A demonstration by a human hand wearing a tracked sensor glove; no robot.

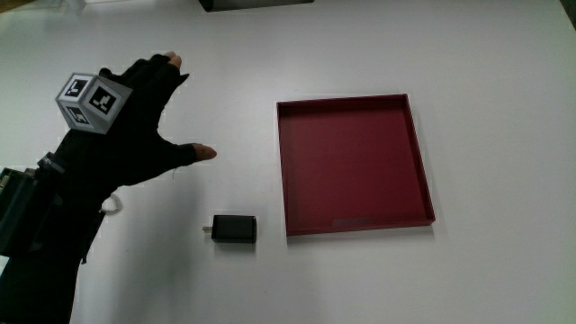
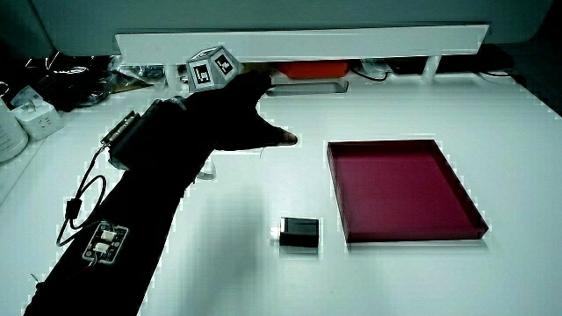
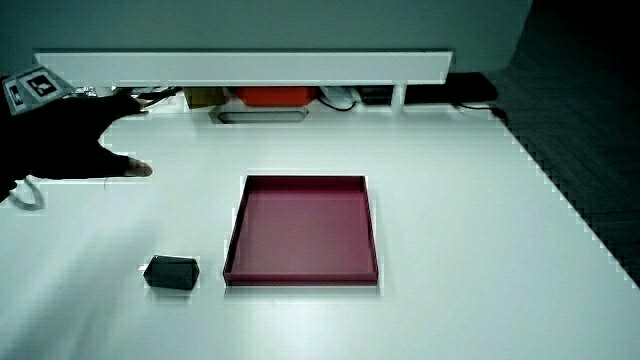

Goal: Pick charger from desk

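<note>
Beside red tray (image 1: 355, 216), small black boxy charger (image 1: 235, 228); hand's (image 1: 135, 121) fingers (image 1: 167, 63) spread, empty.

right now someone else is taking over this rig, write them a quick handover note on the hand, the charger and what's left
Hand: open, fingers spread, holding nothing, above bare table, farther from the person than the charger.
Charger: black, lying flat on the table, untouched, beside the near corner of the red tray and outside it. The tray holds nothing.
Done: nothing yet.
Left: bring the hand over the charger, close on it, lift it.
</note>
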